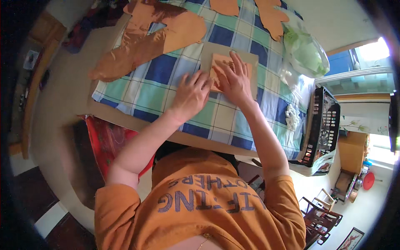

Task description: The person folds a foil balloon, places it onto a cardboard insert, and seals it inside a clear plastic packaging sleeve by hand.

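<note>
A thin orange-brown square sheet (216, 59) with dark marks lies on a larger grey-beige board (253, 58). My right hand (235, 79) rests on the square, fingers stretched out and partly covering it. Just left of the board is my left hand (192, 95), its fingers apart and slightly bent over the cloth, holding nothing. Its fingertips come close to the square's lower left corner; I cannot tell if they touch it. Beneath everything spreads a blue, green and white checked cloth (160, 71) on the table.
Large shiny orange-brown cut-out sheets (183, 31) lie at the far left, with another cut-out (271, 21) at the far edge. To the right are a clear plastic bag with green contents (306, 52), white crumpled strips (292, 116) and a black plastic crate (321, 125). A red bag (108, 139) stands below the table's left edge.
</note>
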Tool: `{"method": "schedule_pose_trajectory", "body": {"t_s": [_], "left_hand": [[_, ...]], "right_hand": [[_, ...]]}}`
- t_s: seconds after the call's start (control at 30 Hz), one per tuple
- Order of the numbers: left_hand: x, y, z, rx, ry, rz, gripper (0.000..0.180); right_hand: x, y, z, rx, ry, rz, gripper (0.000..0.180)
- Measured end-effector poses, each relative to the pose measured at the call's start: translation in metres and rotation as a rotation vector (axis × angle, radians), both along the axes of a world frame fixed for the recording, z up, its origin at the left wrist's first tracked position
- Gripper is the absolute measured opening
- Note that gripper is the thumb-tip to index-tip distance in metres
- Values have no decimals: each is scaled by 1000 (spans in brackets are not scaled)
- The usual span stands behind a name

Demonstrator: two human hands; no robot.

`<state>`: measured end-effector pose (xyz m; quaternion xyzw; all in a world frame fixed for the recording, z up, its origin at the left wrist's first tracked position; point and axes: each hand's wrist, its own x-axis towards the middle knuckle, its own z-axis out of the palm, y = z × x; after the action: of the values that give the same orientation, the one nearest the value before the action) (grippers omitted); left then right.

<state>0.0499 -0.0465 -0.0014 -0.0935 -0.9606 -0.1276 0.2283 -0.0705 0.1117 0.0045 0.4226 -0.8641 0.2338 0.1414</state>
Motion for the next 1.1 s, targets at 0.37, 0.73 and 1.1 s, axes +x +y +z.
{"method": "schedule_pose_trajectory", "body": {"t_s": [0.37,0.73,1.1], "left_hand": [[2,1,-1,-2,-5,26,39],[0,7,-5,-21,26,90,32],[2,6,-6,5,12,80,35]], "right_hand": [[19,-5,13,122,34,48,28],[14,-9,16,31,-3,72,28],[7,-9,11,49,-13,89,36]]}}
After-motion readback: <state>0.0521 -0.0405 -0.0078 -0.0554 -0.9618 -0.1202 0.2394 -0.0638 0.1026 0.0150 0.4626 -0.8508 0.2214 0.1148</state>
